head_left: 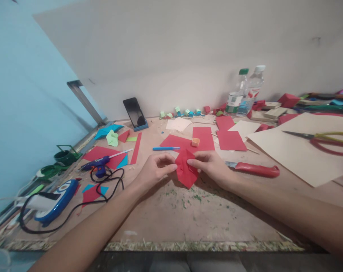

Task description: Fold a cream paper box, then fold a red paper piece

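Note:
Between my two hands is a folded piece of red paper (187, 173), creased and pointed at its lower end, held above the worktable. My left hand (160, 166) pinches its left edge between thumb and fingers. On the other side, my right hand (207, 163) grips the right edge, thumb on the front face. Just beyond the paper sits a small orange box-like piece (195, 142) on a flat red sheet (204, 133). A blue pen (166, 149) lies beyond my left hand. Close to my right forearm rests a red-handled knife (256, 169).
At left are a blue glue gun (99, 163) with a looping black cable and a blue-white device (58, 202). A phone (135, 113) leans on a stand at the back. Two bottles (235, 98) stand behind. Scissors (321, 139) lie on cream paper (296, 162) at right.

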### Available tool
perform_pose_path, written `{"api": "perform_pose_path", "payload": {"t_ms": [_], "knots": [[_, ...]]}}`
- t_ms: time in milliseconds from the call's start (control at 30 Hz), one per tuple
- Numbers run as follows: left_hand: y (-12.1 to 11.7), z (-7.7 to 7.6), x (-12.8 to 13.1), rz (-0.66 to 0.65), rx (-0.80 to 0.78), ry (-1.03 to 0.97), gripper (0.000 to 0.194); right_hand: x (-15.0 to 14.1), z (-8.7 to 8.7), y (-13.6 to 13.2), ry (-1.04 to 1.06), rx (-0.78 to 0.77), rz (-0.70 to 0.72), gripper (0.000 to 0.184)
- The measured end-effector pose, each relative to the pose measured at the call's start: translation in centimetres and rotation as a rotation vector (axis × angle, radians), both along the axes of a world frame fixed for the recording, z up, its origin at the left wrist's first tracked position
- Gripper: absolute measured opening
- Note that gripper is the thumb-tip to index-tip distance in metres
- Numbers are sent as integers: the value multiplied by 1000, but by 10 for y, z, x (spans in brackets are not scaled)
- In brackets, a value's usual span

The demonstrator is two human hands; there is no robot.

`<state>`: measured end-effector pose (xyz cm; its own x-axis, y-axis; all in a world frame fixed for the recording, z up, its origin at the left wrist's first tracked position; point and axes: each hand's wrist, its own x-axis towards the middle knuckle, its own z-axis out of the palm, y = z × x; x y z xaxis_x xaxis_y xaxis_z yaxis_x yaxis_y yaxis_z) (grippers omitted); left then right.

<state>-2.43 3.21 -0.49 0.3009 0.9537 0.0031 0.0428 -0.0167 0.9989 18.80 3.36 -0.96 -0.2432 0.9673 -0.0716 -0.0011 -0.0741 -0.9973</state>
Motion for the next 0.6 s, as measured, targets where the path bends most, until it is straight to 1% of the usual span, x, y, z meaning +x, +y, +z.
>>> {"api": "perform_pose_path", "payload": {"t_ms": [233, 333, 467, 600], "knots": [[1, -3, 0, 17, -55, -43, 23, 0, 1, -1, 25, -16, 36, 24], [2, -5, -1, 14, -111, -102, 24, 2, -2, -1, 110, -47, 56, 25], [3, -7, -3, 4, -195, -169, 28, 4, -9, 0, 181, -77, 47, 31], [3, -6, -3, -5, -193, -181, 29, 5, -12, 2, 212, -113, 49, 30]]}}
